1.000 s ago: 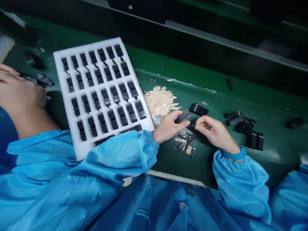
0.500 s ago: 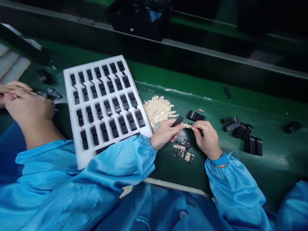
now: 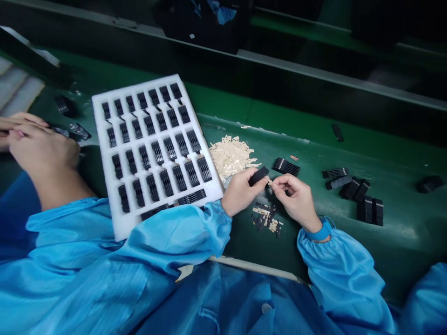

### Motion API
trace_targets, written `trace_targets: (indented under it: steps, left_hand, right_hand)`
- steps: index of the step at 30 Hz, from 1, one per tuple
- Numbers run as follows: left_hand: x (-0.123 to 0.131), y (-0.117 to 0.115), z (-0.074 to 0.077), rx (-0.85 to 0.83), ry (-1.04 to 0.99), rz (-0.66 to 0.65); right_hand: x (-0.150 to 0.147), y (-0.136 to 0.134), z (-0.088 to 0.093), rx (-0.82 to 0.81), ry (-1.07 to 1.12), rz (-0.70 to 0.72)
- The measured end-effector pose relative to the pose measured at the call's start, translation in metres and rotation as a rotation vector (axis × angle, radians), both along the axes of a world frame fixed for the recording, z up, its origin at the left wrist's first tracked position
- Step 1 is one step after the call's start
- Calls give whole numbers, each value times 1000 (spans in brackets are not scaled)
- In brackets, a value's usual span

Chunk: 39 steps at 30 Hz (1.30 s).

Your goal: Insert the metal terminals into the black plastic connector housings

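Observation:
My left hand (image 3: 240,190) is closed around a small black rectangular block (image 3: 258,176), which sticks up past the thumb. Just in front of its fingertips, my right hand (image 3: 296,199) pinches a small beige strip (image 3: 269,183); whether the strip touches the block is too small to tell. A heap of flat beige pieces (image 3: 232,156) lies beyond my left hand. Below the two hands is a loose pile of thin black and beige strips (image 3: 267,218). A ridged black block (image 3: 286,166) rests on the green bench behind my right hand.
A white foam tray (image 3: 134,149) holding rows of black parts stands left of my hands. Several black blocks (image 3: 370,211) lie on the bench (image 3: 331,251) to the right. At far left, another person's hands (image 3: 45,151) work near small dark parts (image 3: 79,131).
The beige strip has turned and shows less between my fingers. My right hand has drawn slightly closer to the left one. The whole view has shifted a little.

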<state>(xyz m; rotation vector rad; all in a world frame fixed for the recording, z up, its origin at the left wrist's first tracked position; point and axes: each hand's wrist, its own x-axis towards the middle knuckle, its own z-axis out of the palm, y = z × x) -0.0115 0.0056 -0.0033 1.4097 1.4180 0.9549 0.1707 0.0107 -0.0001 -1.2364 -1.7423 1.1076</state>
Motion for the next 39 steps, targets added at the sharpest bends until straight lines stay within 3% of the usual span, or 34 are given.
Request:
trace_targets:
  steps: [5,9,19,22,28,33,36,39]
  left_hand:
    - [0,-3,-6,134,-18,30]
    - [-1,-5,-4,144,53,-48]
    - [-1,-7,-1,145,117,-88]
    - [-2,-1,-2,89,45,-25]
    - [-6,8,-2,-23,-127,259]
    - [-5,6,0,103,-73,270]
    - [-4,3,3,94,-83,199]
    - [-2,1,6,11,-121,-18]
  right_hand:
    - [-2,-1,-4,-2,25,-19]
    - [-2,-1,-5,14,24,-27]
    - [-5,-2,-1,77,-16,-30]
    - [-4,-2,-2,50,0,-34]
    - [0,3,-8,-36,120,-188]
    - [0,4,-8,-48,96,-173]
    - [1,3,-8,-33,73,-138]
    - [2,2,-7,8,19,-89]
